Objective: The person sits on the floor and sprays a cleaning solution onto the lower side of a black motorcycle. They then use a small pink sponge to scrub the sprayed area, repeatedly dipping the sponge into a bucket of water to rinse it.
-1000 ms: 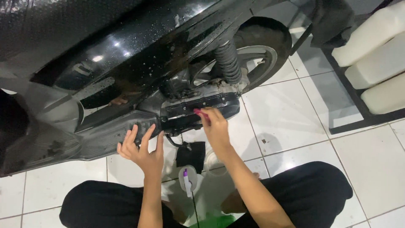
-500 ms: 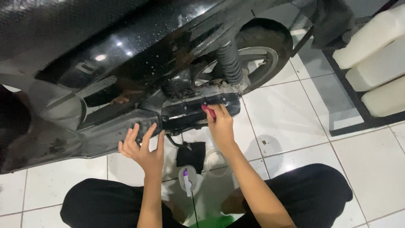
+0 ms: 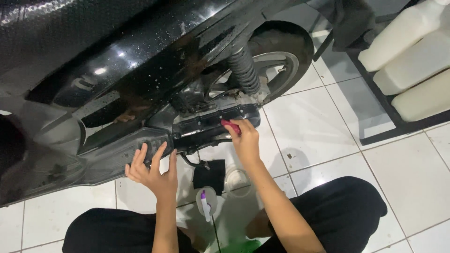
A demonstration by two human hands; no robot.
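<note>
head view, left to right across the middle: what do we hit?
Left hand on the black scooter panel → right hand with a red tool at the engine cover → rear wheel → white jugs.

Left hand [image 3: 152, 168] fingers spread, raised; right hand [image 3: 244, 140] grip closed, forearm extended.

A small red tool [image 3: 230, 126] is lying tilted against the black engine cover [image 3: 213, 122] under the scooter's glossy body, its tip touching the cover's upper edge, its rear half sitting hidden inside a closed hand.
</note>
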